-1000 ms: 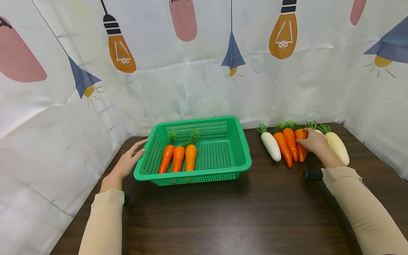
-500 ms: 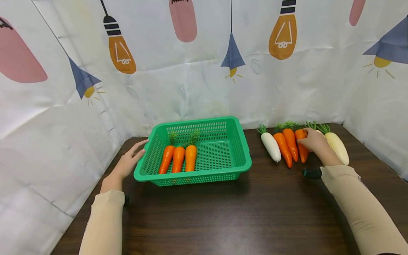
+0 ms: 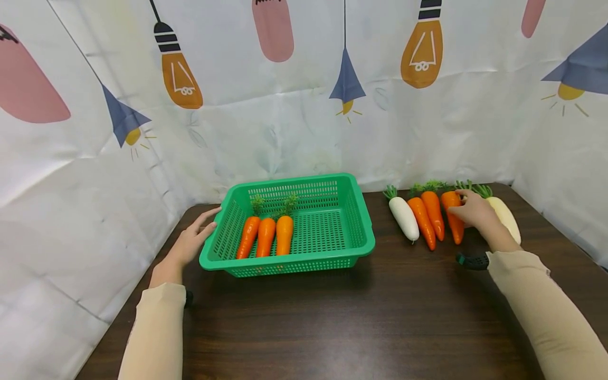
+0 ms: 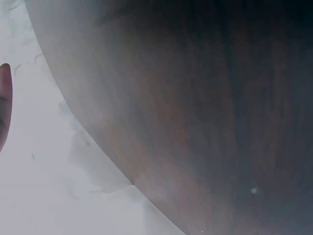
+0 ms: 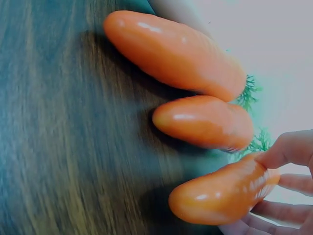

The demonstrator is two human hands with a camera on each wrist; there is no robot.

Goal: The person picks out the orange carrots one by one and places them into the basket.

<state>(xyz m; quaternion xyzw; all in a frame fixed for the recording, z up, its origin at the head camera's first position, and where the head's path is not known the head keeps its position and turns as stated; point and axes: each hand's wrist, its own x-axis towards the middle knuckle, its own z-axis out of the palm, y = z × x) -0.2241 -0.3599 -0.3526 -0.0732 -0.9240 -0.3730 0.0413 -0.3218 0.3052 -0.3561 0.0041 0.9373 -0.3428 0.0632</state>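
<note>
My right hand (image 3: 477, 214) pinches an orange carrot (image 3: 456, 226) near its thick leafy end. In the right wrist view, thumb and fingers lie on either side of this carrot (image 5: 210, 200), its pointed end free. Two more carrots (image 3: 421, 221) lie side by side just left of it. My left hand (image 3: 187, 243) rests at the left rim of a green plastic basket (image 3: 364, 224), fingers loosely extended. Inside the basket's left half are three carrots (image 3: 266, 237) with green tops. Only a fingertip (image 4: 5, 98) shows in the left wrist view.
A white radish (image 3: 405, 219) lies left of the loose carrots. Right of my right hand is a pale radish (image 3: 505, 216), partly covered by the hand. The dark wooden table (image 3: 304, 327) ends at a printed fabric backdrop (image 3: 304, 121).
My right hand has shifted slightly right with the carrot, which now sits a little apart from its two neighbours. The left hand and the basket have stayed still.
</note>
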